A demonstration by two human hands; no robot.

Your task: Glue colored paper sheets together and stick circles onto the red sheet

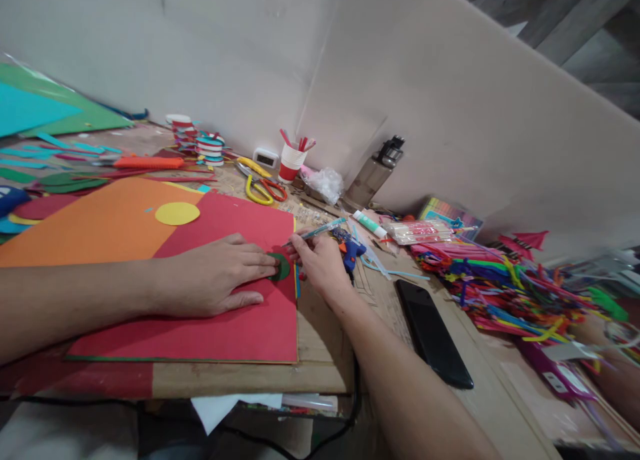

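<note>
My left hand [225, 277] lies flat on a red sheet [240, 333], its fingertips on a small dark green round piece [281, 267] near the sheet's right edge. My right hand [320, 260] pinches a slim pen-like tool [323, 229], whose tip points at the sheet just above the green piece. Left of the red sheet lies an orange sheet [110, 223]. A yellow oval [177, 213] rests where the two colours meet.
Beyond are scissors [257, 183], a cup of red sticks [293, 161], a bottle [373, 173] and a blue glue gun [353, 249]. A black phone [433, 333] lies right of my right forearm. Pipe cleaners [500, 287] are heaped at right, near another person's arm [615, 373].
</note>
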